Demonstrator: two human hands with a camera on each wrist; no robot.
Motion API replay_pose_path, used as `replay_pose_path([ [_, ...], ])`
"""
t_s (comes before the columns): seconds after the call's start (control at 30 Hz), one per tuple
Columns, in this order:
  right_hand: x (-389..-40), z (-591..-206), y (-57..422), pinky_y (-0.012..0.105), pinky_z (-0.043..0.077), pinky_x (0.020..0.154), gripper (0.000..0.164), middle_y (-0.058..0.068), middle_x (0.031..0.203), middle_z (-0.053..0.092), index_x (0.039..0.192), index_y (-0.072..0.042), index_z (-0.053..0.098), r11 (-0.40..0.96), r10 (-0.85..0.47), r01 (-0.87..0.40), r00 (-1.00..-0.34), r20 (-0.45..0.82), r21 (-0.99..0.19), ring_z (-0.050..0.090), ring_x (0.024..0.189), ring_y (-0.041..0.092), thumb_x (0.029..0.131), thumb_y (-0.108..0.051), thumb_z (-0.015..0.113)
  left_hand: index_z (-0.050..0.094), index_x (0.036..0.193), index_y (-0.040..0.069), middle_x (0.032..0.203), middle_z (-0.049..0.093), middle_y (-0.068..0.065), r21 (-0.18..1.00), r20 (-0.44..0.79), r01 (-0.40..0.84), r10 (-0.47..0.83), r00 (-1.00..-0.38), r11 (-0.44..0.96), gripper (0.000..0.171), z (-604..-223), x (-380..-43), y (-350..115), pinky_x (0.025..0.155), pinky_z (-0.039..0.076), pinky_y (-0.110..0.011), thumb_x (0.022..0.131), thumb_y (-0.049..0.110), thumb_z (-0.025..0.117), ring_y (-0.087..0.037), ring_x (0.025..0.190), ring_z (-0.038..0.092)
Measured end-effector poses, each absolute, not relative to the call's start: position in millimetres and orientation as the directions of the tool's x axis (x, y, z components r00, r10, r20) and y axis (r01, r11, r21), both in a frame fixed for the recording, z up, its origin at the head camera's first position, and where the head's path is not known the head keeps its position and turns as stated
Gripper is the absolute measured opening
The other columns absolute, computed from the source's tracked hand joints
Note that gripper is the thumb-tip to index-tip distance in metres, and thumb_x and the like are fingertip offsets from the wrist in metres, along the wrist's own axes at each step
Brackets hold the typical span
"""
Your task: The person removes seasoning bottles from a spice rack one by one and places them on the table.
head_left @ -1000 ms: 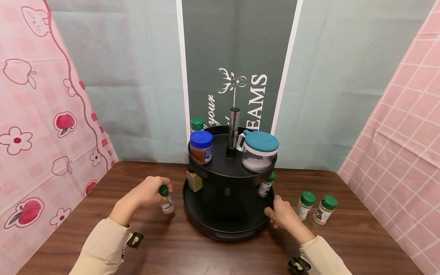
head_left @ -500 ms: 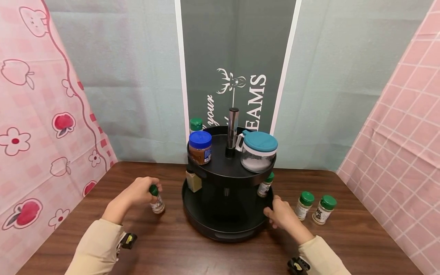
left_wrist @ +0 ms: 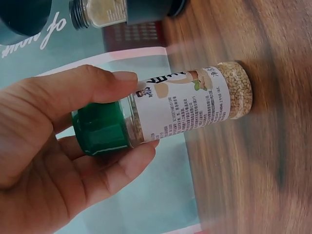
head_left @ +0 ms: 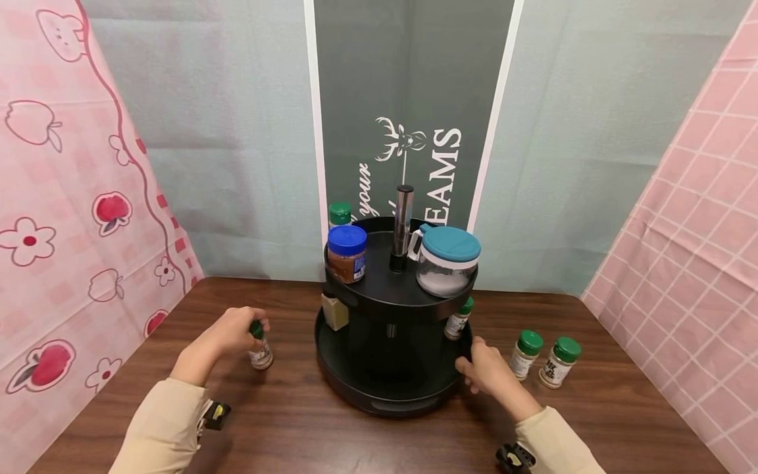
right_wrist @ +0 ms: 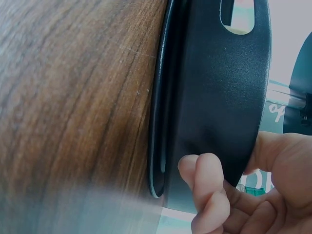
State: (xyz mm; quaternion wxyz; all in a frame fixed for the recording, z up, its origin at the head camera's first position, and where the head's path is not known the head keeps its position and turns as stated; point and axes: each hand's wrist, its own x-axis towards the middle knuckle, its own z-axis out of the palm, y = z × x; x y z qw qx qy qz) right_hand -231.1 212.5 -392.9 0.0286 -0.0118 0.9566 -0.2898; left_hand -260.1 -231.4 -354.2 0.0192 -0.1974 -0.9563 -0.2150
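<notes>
My left hand (head_left: 235, 330) pinches a small spice shaker (head_left: 261, 357) near its green lid, left of a black two-tier turntable rack. In the left wrist view, the clear shaker (left_wrist: 185, 101) has a white printed label and small pale seeds at its base; thumb on one side, fingers on the other. It stands close over the wooden table, slightly tilted. My right hand (head_left: 489, 370) grips the right rim of the rack's lower tier (head_left: 387, 407). The right wrist view shows curled fingers (right_wrist: 209, 178) outside the black wall (right_wrist: 219, 87) and the thumb over its edge.
The upper tier holds a blue-lidded jar (head_left: 347, 253), a teal-lidded glass pot (head_left: 447, 263) and a green-lidded shaker (head_left: 340, 214). Below stand a square bottle (head_left: 335, 313) and another shaker (head_left: 457, 322). Two green-lidded shakers (head_left: 524, 355) (head_left: 559, 363) stand on the table at right.
My left hand has moved left with the spice shaker, away from the rack. The right hand has kept its grip on the lower rim, and the rack looks unmoved.
</notes>
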Motion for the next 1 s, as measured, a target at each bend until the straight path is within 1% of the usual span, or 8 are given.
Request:
replay_pose_path([
  [0.17, -231.5, -393.4, 212.8, 0.031, 0.041, 0.048, 0.051, 0.004, 0.054, 0.054, 0.121, 0.018, 0.033, 0.83, -0.043, -0.01, -0.998, -0.047, -0.558, 0.055, 0.043, 0.019, 0.084, -0.01, 0.054, 0.06, 0.079, 0.01, 0.076, 0.056, -0.001, 0.409, 0.121, 0.374, 0.357, -0.926, 0.832, 0.024, -355.6, -259.1, -233.7, 0.056, 0.044, -0.031, 0.063, -0.001, 0.074, -0.017, 0.067, 0.05],
  [0.4, -231.4, -394.1, 213.8, 0.031, 0.042, 0.048, 0.052, 0.005, 0.054, 0.054, 0.123, 0.019, 0.033, 0.827, -0.037, -0.007, -0.998, -0.043, -0.562, 0.054, 0.043, 0.018, 0.085, -0.01, 0.054, 0.059, 0.083, 0.006, 0.074, 0.055, -0.001, 0.412, 0.149, 0.39, 0.362, -0.92, 0.823, 0.024, -362.3, -260.4, -230.0, 0.056, 0.044, -0.032, 0.065, -0.001, 0.073, -0.019, 0.067, 0.05],
  [0.57, -231.3, -394.4, 213.6, 0.031, 0.042, 0.048, 0.051, 0.005, 0.054, 0.054, 0.122, 0.018, 0.034, 0.823, -0.042, -0.008, -0.998, -0.048, -0.568, 0.054, 0.043, 0.019, 0.085, -0.01, 0.054, 0.057, 0.084, 0.007, 0.074, 0.053, -0.002, 0.406, 0.166, 0.384, 0.346, -0.923, 0.83, 0.026, -367.9, -260.8, -229.6, 0.058, 0.043, -0.034, 0.065, -0.002, 0.071, -0.02, 0.068, 0.049],
  [0.83, -231.5, -394.6, 213.4, 0.031, 0.042, 0.048, 0.048, 0.004, 0.054, 0.054, 0.119, 0.017, 0.036, 0.826, -0.036, -0.008, -0.999, -0.037, -0.564, 0.054, 0.043, 0.019, 0.084, -0.01, 0.054, 0.056, 0.084, 0.009, 0.075, 0.052, -0.002, 0.413, 0.183, 0.392, 0.347, -0.92, 0.822, 0.027, -369.7, -259.4, -230.1, 0.058, 0.041, -0.034, 0.064, -0.002, 0.07, -0.019, 0.069, 0.048],
  [1.0, -231.4, -394.7, 213.1, 0.031, 0.042, 0.048, 0.046, 0.004, 0.054, 0.054, 0.117, 0.016, 0.037, 0.822, -0.033, -0.007, -0.999, -0.036, -0.569, 0.054, 0.043, 0.019, 0.084, -0.01, 0.054, 0.057, 0.085, 0.008, 0.075, 0.053, -0.002, 0.417, 0.182, 0.391, 0.346, -0.921, 0.821, 0.027, -368.3, -257.9, -229.6, 0.058, 0.042, -0.033, 0.064, -0.002, 0.07, -0.019, 0.069, 0.049],
])
